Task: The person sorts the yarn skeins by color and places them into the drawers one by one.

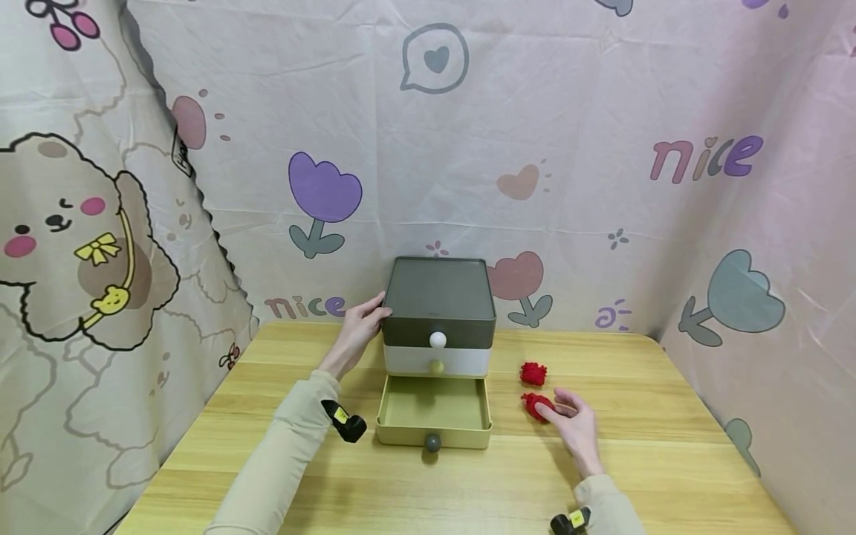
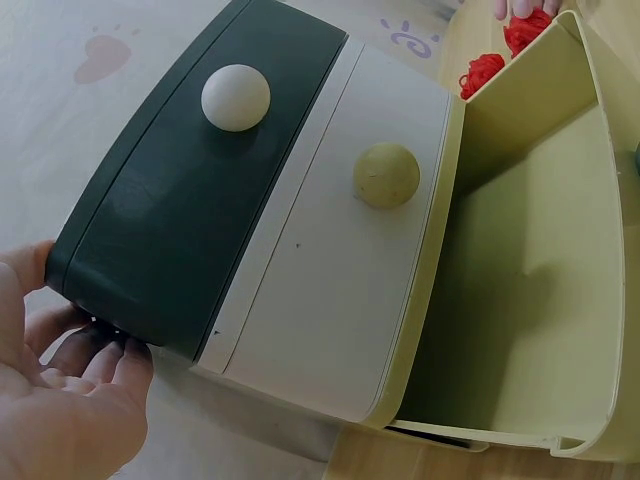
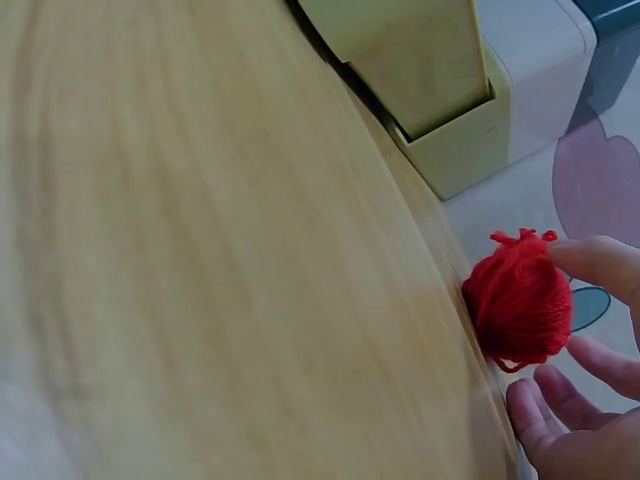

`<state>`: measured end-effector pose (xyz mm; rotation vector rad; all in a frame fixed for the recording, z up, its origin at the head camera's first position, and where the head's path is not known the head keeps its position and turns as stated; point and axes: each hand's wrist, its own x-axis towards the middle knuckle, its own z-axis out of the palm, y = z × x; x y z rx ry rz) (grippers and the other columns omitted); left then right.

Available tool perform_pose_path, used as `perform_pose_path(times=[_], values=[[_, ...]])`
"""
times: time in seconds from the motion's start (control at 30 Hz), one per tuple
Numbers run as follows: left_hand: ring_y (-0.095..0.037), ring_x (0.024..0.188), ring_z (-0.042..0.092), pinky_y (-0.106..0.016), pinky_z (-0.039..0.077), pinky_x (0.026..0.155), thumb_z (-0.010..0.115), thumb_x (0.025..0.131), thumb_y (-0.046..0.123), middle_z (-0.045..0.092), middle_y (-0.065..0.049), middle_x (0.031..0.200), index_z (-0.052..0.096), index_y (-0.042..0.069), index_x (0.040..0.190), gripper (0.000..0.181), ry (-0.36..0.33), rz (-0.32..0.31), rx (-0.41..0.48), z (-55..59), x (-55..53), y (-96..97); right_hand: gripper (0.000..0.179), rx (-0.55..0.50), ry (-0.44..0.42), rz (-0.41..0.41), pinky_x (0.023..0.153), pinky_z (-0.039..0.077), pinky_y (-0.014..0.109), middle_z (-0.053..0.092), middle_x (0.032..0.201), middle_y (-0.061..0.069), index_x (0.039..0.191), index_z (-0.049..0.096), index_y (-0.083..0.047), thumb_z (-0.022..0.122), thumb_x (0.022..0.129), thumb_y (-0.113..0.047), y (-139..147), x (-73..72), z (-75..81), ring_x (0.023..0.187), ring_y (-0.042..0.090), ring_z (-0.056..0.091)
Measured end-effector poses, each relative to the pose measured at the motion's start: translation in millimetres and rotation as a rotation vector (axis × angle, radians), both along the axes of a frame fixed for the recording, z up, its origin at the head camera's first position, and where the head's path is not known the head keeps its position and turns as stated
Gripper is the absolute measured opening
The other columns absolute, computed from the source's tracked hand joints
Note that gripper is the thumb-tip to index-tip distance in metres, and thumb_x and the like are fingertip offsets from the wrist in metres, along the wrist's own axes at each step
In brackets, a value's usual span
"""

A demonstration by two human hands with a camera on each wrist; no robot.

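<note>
A small drawer cabinet [image 1: 438, 290] stands on the table with a dark green top tier, a white middle tier and a yellow-green bottom drawer [image 1: 433, 437] pulled out; the drawer holds nothing. My left hand [image 1: 357, 331] grips the cabinet's upper left edge, thumb on top and fingers curled against the side [image 2: 75, 385]. To the right of the cabinet lie two red yarn balls, a farther one [image 1: 533, 374] and a nearer one [image 1: 537, 406]. My right hand [image 1: 575, 427] is at the nearer ball, thumb tip against it and fingers spread beside it [image 3: 515, 300].
The wooden table [image 1: 334, 483] reaches back to a patterned cloth [image 1: 428, 148] hanging behind the cabinet and along both sides. Round knobs stick out from the drawers: a white one [image 1: 438, 339], a yellow-green one [image 1: 437, 366] and a dark grey one [image 1: 432, 443].
</note>
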<state>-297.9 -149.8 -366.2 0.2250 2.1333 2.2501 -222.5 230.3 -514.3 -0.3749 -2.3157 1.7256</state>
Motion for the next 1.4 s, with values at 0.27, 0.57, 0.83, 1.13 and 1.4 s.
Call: perform_pose_path(times=[0.27, 0.57, 0.83, 1.13, 1.4], values=[[-0.014, 0.134, 0.021, -0.035, 0.023, 0.109, 0.052, 0.089, 0.015, 0.02, -0.001, 0.149, 0.03, 0.011, 0.139, 0.055, -0.007, 0.012, 0.011, -0.4, -1.3, 0.4, 0.061, 0.06, -0.025, 0.026, 0.07, 0.044, 0.011, 0.057, 0.118, 0.011, 0.118, 0.055, -0.009, 0.077, 0.066, -0.031, -4.5, -1.1, -0.1, 0.095, 0.014, 0.054], [-0.013, 0.133, 0.022, -0.035, 0.024, 0.109, 0.052, 0.089, 0.015, 0.02, -0.002, 0.149, 0.03, 0.011, 0.139, 0.055, -0.01, 0.015, 0.012, -0.4, -1.1, 0.7, 0.057, 0.072, -0.029, 0.06, 0.068, 0.045, 0.012, 0.06, 0.111, 0.017, 0.117, 0.055, -0.006, 0.077, 0.067, -0.022, -7.3, -1.3, 0.1, 0.091, 0.013, 0.057], [-0.015, 0.134, 0.021, -0.037, 0.023, 0.109, 0.052, 0.089, 0.016, 0.019, -0.003, 0.149, 0.03, 0.011, 0.139, 0.055, -0.009, 0.007, 0.004, 0.3, 0.3, 0.2, 0.05, 0.079, -0.029, 0.05, 0.067, 0.045, 0.012, 0.062, 0.108, 0.017, 0.112, 0.058, -0.006, 0.076, 0.067, -0.019, -7.1, -3.9, -2.6, 0.084, 0.007, 0.057], [-0.015, 0.133, 0.022, -0.036, 0.023, 0.109, 0.051, 0.089, 0.015, 0.019, -0.003, 0.149, 0.03, 0.012, 0.139, 0.054, -0.014, 0.012, 0.002, -0.4, -0.3, 0.4, 0.045, 0.075, -0.028, 0.042, 0.067, 0.045, 0.011, 0.062, 0.107, 0.017, 0.111, 0.059, -0.005, 0.073, 0.07, -0.016, -7.9, -3.3, -2.0, 0.076, -0.002, 0.054], [-0.015, 0.133, 0.023, -0.036, 0.024, 0.109, 0.052, 0.089, 0.015, 0.019, -0.003, 0.149, 0.031, 0.013, 0.139, 0.054, -0.014, 0.019, 0.0, -0.3, -0.8, 0.4, 0.043, 0.057, -0.021, 0.035, 0.066, 0.045, 0.011, 0.061, 0.107, 0.018, 0.112, 0.059, -0.004, 0.071, 0.071, -0.013, -8.1, -2.7, -0.2, 0.076, -0.002, 0.054]])
